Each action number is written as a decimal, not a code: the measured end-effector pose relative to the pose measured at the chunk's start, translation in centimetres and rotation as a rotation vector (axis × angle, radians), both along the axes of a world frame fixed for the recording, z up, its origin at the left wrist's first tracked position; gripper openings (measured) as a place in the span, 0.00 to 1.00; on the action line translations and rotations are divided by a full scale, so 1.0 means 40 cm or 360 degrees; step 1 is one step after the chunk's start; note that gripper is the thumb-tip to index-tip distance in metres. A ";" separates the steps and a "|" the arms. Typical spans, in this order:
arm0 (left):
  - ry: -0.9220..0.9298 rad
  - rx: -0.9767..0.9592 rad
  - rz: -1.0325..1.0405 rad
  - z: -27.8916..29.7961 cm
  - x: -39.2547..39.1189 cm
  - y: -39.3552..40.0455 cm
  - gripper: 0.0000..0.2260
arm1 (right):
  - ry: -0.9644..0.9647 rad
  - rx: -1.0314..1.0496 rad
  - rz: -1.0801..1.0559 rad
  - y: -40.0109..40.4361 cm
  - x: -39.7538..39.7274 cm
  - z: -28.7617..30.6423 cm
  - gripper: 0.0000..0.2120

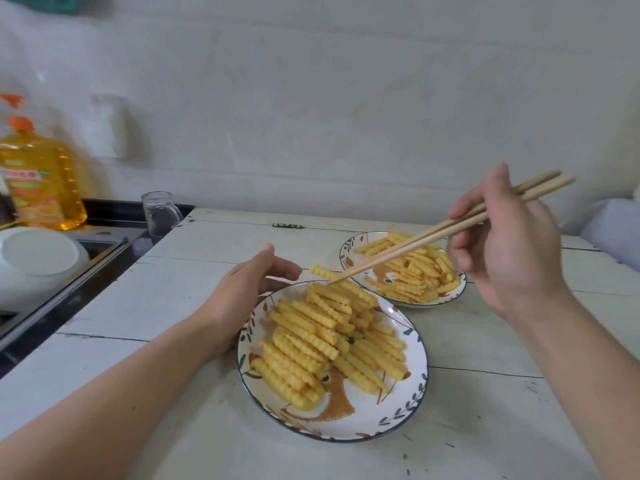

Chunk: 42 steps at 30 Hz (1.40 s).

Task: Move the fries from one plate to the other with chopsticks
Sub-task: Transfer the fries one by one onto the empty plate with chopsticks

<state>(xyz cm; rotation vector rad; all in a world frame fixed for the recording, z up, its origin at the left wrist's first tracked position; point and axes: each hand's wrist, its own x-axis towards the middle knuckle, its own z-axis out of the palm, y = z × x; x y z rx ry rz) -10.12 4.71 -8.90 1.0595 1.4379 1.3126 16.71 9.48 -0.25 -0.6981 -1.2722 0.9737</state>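
Observation:
Two patterned white plates stand on the white table. The near plate (349, 424) holds a big heap of crinkle-cut fries (322, 337). The far plate (346, 251) also holds fries (419, 271). My right hand (509, 244) grips a pair of wooden chopsticks (433, 237). Their tips pinch one crinkle fry (320, 271) above the far rim of the near plate. My left hand (246, 292) rests against the near plate's left rim, fingers relaxed.
A stove top (104, 244) lies to the left with a white bowl (38, 265), a bottle of cooking oil (38, 178) and a small glass jar (159, 213). A wall rises behind the table (173, 341).

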 end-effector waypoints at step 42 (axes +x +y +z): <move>0.0030 -0.0008 -0.0027 -0.008 -0.003 0.011 0.26 | -0.0677 0.0450 -0.0848 0.153 0.107 -0.072 0.18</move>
